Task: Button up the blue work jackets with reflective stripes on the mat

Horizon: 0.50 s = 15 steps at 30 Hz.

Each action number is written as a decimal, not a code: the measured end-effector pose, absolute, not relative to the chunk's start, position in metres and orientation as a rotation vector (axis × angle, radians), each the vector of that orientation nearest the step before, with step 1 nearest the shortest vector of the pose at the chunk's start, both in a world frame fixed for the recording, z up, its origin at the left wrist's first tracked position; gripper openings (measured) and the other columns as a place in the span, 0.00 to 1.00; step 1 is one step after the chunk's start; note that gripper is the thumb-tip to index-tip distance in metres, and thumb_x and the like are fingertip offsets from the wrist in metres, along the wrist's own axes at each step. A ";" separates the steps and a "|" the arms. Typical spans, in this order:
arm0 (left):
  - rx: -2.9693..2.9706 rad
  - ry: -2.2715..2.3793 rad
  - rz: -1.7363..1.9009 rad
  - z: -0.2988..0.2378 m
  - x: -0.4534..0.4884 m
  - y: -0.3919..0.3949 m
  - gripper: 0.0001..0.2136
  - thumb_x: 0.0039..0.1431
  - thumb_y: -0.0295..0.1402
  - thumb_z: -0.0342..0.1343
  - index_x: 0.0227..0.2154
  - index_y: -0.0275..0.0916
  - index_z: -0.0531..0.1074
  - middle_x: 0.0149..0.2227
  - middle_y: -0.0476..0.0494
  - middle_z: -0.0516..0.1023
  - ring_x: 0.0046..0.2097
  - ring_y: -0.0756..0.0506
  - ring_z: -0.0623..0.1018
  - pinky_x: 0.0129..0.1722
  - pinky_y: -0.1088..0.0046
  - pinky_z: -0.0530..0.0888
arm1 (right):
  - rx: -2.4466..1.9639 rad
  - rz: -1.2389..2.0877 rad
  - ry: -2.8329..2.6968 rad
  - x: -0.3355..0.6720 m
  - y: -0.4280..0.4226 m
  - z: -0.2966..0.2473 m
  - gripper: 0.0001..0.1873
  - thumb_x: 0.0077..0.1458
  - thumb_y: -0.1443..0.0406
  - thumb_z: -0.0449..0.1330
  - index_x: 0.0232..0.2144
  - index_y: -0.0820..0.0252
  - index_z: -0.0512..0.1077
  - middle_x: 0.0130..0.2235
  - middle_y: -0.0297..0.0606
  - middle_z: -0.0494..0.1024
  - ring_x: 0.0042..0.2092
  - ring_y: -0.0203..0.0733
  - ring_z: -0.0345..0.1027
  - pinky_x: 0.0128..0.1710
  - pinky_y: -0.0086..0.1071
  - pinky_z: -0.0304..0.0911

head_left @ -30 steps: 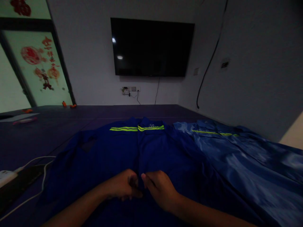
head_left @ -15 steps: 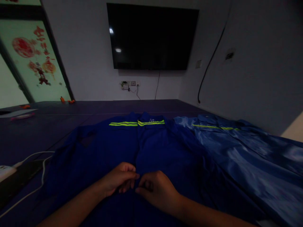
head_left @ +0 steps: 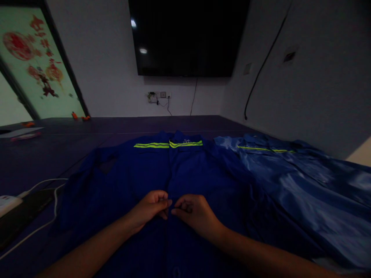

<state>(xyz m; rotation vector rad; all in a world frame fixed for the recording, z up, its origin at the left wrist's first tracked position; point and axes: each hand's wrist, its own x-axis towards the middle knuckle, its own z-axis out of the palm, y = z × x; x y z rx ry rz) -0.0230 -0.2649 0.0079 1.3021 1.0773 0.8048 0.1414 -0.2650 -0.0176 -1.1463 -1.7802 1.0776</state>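
A dark blue work jacket (head_left: 199, 173) with yellow-green reflective stripes across the chest lies spread out, front up, its collar pointing away from me. My left hand (head_left: 155, 206) is at the jacket's front opening, thumb and fingers pinched at the edge. Facing it from the other side of the opening, my right hand (head_left: 195, 212) has its thumb and forefinger brought together. The fingertips almost meet over the middle seam. Whatever small bit of cloth or fastening lies between them is too dark to make out.
To the right lies a lighter blue, shiny jacket (head_left: 304, 185) with a similar stripe. On the left are a dark slab (head_left: 26, 216), a white charger (head_left: 10, 204) and white cables. A television (head_left: 188, 38) hangs on the far wall, and small orange things (head_left: 85, 118) lie near the door.
The view has tilted down slightly. Both hands have moved a little farther up the jacket's front, still pinched close together.
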 end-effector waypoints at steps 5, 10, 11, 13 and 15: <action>1.364 1.087 0.885 0.005 -0.021 -0.262 0.14 0.43 0.41 0.58 0.23 0.36 0.63 0.20 0.56 0.64 0.22 0.55 0.66 0.24 0.78 0.63 | -1.100 1.145 -1.747 0.142 -0.263 -0.013 0.11 0.42 0.61 0.63 0.25 0.63 0.70 0.21 0.31 0.70 0.22 0.29 0.60 0.20 0.22 0.53; 1.456 1.113 0.808 0.003 -0.021 -0.260 0.13 0.45 0.42 0.56 0.23 0.36 0.63 0.16 0.57 0.63 0.19 0.56 0.62 0.20 0.80 0.57 | -1.057 1.328 -1.771 0.144 -0.260 -0.011 0.14 0.43 0.57 0.61 0.24 0.63 0.67 0.19 0.29 0.67 0.19 0.27 0.58 0.16 0.21 0.51; 1.470 1.130 0.792 0.004 -0.022 -0.260 0.13 0.45 0.42 0.56 0.23 0.36 0.63 0.16 0.57 0.63 0.18 0.56 0.62 0.19 0.80 0.56 | -1.055 1.358 -1.773 0.144 -0.259 -0.011 0.14 0.44 0.57 0.61 0.24 0.63 0.66 0.19 0.29 0.67 0.19 0.27 0.58 0.16 0.21 0.51; 1.489 1.174 0.767 0.007 -0.023 -0.261 0.14 0.44 0.43 0.56 0.23 0.36 0.63 0.16 0.57 0.63 0.18 0.56 0.61 0.18 0.81 0.55 | -1.052 1.388 -1.765 0.144 -0.258 -0.011 0.14 0.44 0.57 0.61 0.23 0.63 0.66 0.18 0.28 0.67 0.18 0.27 0.58 0.15 0.20 0.51; 1.497 1.199 0.717 0.010 -0.025 -0.261 0.15 0.44 0.44 0.56 0.23 0.36 0.64 0.16 0.57 0.64 0.17 0.57 0.60 0.17 0.81 0.53 | -1.049 1.395 -1.756 0.144 -0.258 -0.011 0.14 0.44 0.58 0.60 0.23 0.64 0.65 0.18 0.28 0.66 0.18 0.26 0.57 0.15 0.20 0.50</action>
